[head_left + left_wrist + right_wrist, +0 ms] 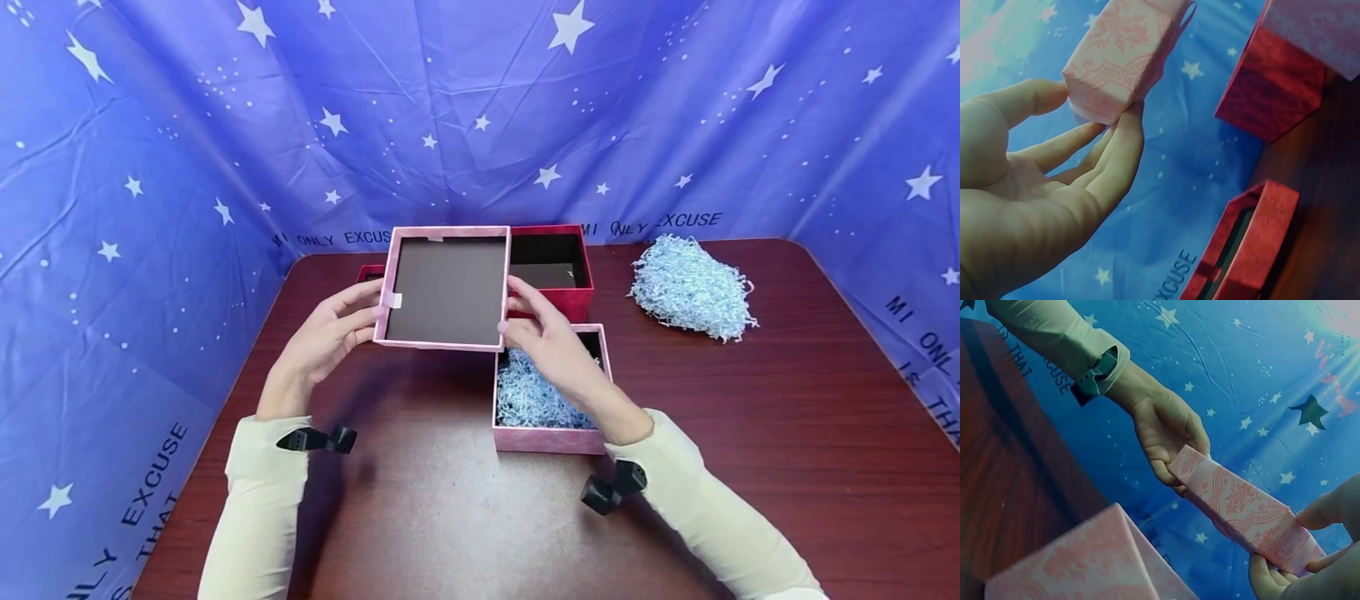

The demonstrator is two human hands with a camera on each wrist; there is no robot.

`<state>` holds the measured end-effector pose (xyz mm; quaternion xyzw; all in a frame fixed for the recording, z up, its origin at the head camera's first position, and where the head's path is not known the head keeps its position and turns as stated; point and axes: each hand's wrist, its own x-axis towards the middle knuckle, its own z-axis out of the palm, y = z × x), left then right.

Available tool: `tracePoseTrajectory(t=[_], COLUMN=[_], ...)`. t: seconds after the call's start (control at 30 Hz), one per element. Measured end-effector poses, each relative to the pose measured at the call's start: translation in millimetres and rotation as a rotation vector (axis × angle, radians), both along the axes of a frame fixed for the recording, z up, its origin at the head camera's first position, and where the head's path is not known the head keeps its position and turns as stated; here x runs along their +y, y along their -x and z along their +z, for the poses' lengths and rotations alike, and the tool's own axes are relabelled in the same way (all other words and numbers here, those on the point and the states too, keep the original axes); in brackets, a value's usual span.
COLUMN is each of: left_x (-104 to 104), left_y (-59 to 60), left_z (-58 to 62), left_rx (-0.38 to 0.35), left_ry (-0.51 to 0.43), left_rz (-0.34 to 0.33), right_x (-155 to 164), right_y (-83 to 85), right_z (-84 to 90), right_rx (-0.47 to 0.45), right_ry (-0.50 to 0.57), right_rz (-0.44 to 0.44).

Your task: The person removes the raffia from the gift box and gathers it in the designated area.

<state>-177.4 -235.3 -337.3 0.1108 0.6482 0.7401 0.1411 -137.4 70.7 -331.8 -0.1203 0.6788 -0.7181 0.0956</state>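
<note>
A pink patterned box lid (450, 287) with a dark inside is held up above the table, its hollow side facing the head camera. My left hand (326, 337) grips its left edge between thumb and fingers. At the opposite edge my right hand (551, 342) pinches the lid's lower right side. Below the right hand stands a pink box (550, 440) with pale blue shredded paper (528, 396) in it; the forearm and hand cover part of it. In the left wrist view the lid's side (1116, 56) shows a pink floral print.
Behind the lid stands an open red box (555, 302) with a dark inside. A smaller red box or lid (1260, 244) lies left of it, mostly hidden in the head view. A heap of blue shredded paper (693, 287) rests at the table's back right. A starry blue curtain (450, 108) surrounds the table.
</note>
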Motion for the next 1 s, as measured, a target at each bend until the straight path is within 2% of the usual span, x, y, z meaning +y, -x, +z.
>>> tracePoseTrajectory(t=[0.3, 0.43, 0.67, 1.0], left_x=[-28.8, -39.9, -59.2, -89.6], left_y=[-9.5, -13.4, -16.9, -20.9], left_z=[-9.4, -12.7, -22.0, -36.1], left_rx=[0.029, 0.051, 0.064, 0.037], left_ry=[-0.01, -0.016, -0.002, 0.0], left_rz=[-0.019, -0.029, -0.098, -0.16], right_x=[-27.9, -39.8, -56.3, -80.4], right_y=[-8.1, -12.9, -17.7, -23.3], right_z=[-8.5, -9.6, -15.5, -30.1], right_rx=[0.041, 0.022, 0.012, -0.032], right_ry=[-0.083, -0.082, -0.058, -0.123], right_rz=[0.008, 0.025, 0.04, 0.062])
